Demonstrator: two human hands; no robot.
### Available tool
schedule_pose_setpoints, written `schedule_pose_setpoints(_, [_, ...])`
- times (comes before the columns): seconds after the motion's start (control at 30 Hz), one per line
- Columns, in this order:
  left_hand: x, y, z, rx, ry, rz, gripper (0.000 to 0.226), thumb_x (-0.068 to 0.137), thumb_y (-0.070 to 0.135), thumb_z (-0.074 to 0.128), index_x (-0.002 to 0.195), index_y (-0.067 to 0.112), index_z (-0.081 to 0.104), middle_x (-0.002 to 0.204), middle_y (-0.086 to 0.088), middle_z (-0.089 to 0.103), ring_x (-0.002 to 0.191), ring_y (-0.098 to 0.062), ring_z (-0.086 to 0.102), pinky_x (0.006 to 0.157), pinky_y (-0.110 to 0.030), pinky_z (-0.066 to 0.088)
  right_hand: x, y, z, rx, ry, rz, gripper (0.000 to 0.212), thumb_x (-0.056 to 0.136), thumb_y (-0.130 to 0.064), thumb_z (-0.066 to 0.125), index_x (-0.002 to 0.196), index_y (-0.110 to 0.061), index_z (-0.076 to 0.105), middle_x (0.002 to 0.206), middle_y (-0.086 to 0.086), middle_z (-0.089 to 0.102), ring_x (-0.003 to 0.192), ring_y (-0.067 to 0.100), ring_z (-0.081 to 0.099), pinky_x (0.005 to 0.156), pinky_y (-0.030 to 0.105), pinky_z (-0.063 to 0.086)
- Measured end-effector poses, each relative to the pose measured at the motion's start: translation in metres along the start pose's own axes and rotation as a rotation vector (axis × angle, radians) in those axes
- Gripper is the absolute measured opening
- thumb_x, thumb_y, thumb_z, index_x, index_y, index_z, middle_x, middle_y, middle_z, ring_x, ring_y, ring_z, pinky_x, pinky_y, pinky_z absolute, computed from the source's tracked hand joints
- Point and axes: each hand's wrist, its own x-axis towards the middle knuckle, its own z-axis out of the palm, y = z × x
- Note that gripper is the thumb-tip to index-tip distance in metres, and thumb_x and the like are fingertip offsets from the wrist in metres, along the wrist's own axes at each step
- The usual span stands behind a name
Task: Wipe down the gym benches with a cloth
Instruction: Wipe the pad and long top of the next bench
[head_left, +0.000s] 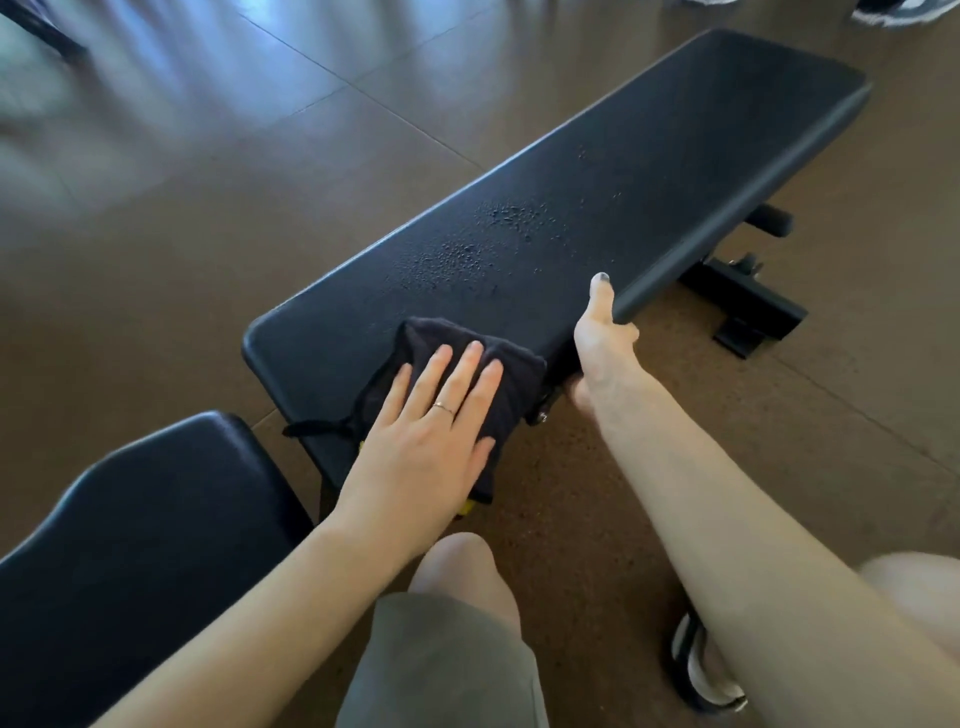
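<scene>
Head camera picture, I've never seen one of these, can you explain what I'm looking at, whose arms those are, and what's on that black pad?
There is no machine here. The one picture comes from a wide-angle camera worn on a person's head, looking forward and down, so the two bare arms are the wearer's own.

The long black pad is a gym bench standing on a brown floor. Beads of liquid, the droplets, sit near its middle.

The left hand lies flat, fingers straight, pressing a dark cloth onto the near end of the bench. The right hand grips the bench's right edge, thumb on top and fingers curled underneath.

A second black pad shows at lower left, and the wearer's knee and shoe are at the bottom.
</scene>
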Motion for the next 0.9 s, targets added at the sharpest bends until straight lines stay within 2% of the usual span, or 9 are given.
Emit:
schedule_pose_setpoints(0.13, [0.054,0.014,-0.008,-0.106,-0.014,-0.002,0.066,0.104,0.049,0.027,0.163,0.023,0.015,0.171,0.000,0.010,0.158,-0.024,0.005,0.127,-0.051,0.012,-0.004,0.000,-0.003,0.101,-0.011,-0.007,0.085,0.099,-0.073,0.038,0.164,-0.027,0.009,0.163,0.008,0.034,0.142,0.040,0.044,0.116,0.061,0.038])
schedule_pose_setpoints(0.23, [0.057,0.016,-0.009,-0.126,-0.002,0.002,0.063,0.107,0.046,0.031,0.163,0.023,0.015,0.171,0.001,0.009,0.158,-0.021,0.004,0.128,-0.048,0.010,-0.010,0.002,-0.007,0.176,-0.068,-0.012,0.079,0.102,-0.069,0.035,0.165,-0.029,0.008,0.163,0.009,0.037,0.139,0.041,0.048,0.113,0.066,0.041])
schedule_pose_setpoints(0.33, [0.016,0.010,-0.003,-0.052,0.041,0.026,0.061,0.107,0.041,0.036,0.162,0.022,0.020,0.170,0.000,0.016,0.157,-0.022,0.012,0.127,-0.046,0.015,-0.013,0.005,-0.005,0.200,-0.061,-0.030,0.078,0.102,-0.070,0.035,0.164,-0.029,0.013,0.160,0.003,0.041,0.130,0.033,0.054,0.111,0.055,0.045])
schedule_pose_setpoints(0.43, [-0.004,-0.002,-0.002,-0.069,0.034,0.049,0.057,0.107,0.041,0.031,0.161,0.026,0.023,0.168,0.003,0.019,0.156,-0.020,0.015,0.126,-0.044,0.015,-0.011,0.008,-0.002,0.178,-0.002,-0.073,0.078,0.102,-0.070,0.036,0.164,-0.027,0.016,0.160,0.000,0.039,0.137,0.029,0.048,0.115,0.044,0.041])
schedule_pose_setpoints(0.53, [0.027,-0.005,-0.006,-0.157,0.007,-0.003,0.055,0.108,0.046,0.017,0.162,0.033,0.017,0.169,0.012,0.009,0.157,-0.012,0.004,0.128,-0.040,0.004,-0.008,0.011,0.003,0.165,0.020,-0.113,0.078,0.102,-0.068,0.037,0.162,-0.022,0.018,0.157,0.005,0.043,0.137,0.032,0.049,0.116,0.045,0.040])
schedule_pose_setpoints(0.6, [0.069,-0.008,-0.009,-0.220,-0.001,-0.055,0.060,0.105,0.049,0.008,0.162,0.034,0.017,0.170,0.013,0.009,0.157,-0.011,0.005,0.128,-0.040,0.002,-0.007,0.012,0.006,0.195,0.022,-0.124,0.079,0.101,-0.069,0.040,0.161,-0.021,0.019,0.153,0.009,0.047,0.132,0.034,0.053,0.114,0.048,0.044])
schedule_pose_setpoints(0.7, [0.103,-0.014,-0.013,-0.209,-0.051,-0.092,0.055,0.109,0.044,0.015,0.163,0.033,0.011,0.171,0.011,0.004,0.158,-0.013,0.000,0.127,-0.043,-0.001,-0.011,0.014,0.007,0.230,0.031,-0.125,0.082,0.098,-0.072,0.042,0.160,-0.022,0.020,0.148,0.011,0.051,0.126,0.034,0.058,0.111,0.052,0.047])
schedule_pose_setpoints(0.77, [0.084,-0.016,-0.011,-0.191,-0.059,-0.065,0.056,0.109,0.044,0.013,0.163,0.034,0.005,0.171,0.012,-0.003,0.157,-0.012,-0.007,0.128,-0.042,-0.003,-0.010,0.013,0.007,0.219,0.010,-0.129,0.084,0.098,-0.072,0.041,0.161,-0.022,0.018,0.151,0.010,0.049,0.130,0.035,0.055,0.113,0.053,0.045])
schedule_pose_setpoints(0.9, [0.030,-0.024,-0.006,-0.206,-0.051,-0.014,0.052,0.108,0.051,0.009,0.159,0.045,-0.001,0.164,0.024,-0.012,0.152,0.001,-0.017,0.125,-0.034,-0.011,-0.010,0.017,0.006,0.219,0.042,-0.160,0.081,0.101,-0.069,0.041,0.161,-0.017,0.021,0.153,0.010,0.047,0.133,0.033,0.052,0.116,0.049,0.040])
